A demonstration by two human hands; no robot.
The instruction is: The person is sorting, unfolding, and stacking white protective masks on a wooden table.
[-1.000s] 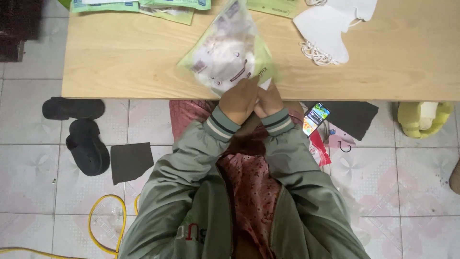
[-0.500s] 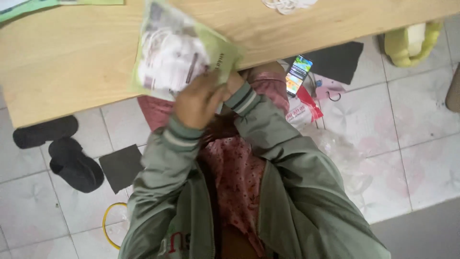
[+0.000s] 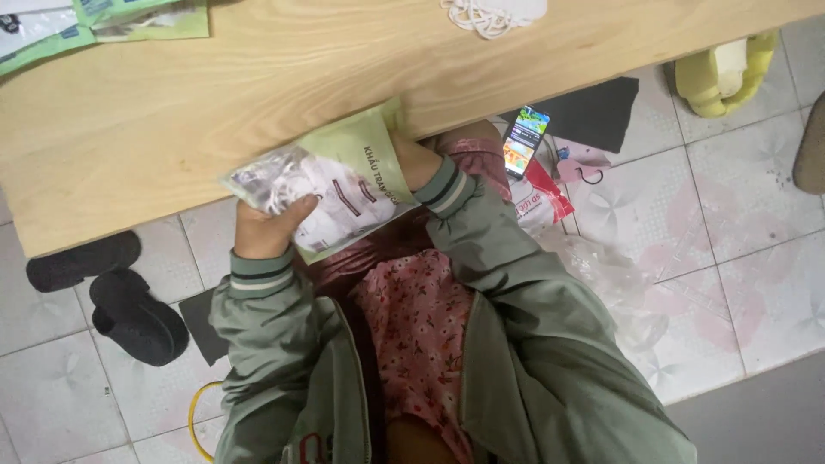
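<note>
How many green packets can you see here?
2. One packet is held in both the left hand and right hand at the table edge; another packet lies at the table's far left corner, where more may be cut off.

Both hands raised, fingers curled shut: left hand [image 3: 262, 230] lower, right hand [image 3: 411, 160] higher.

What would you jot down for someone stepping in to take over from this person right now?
Left hand: grips the lower left edge of a clear-and-green packet with white pieces inside.
Right hand: holds the packet's right end, partly hidden behind it.
The packet is held at the near edge of the wooden table, above the lap.
More green packets lie at the table's far left; loose white masks at the far edge.
Whether the held packet is sealed cannot be told.
</note>
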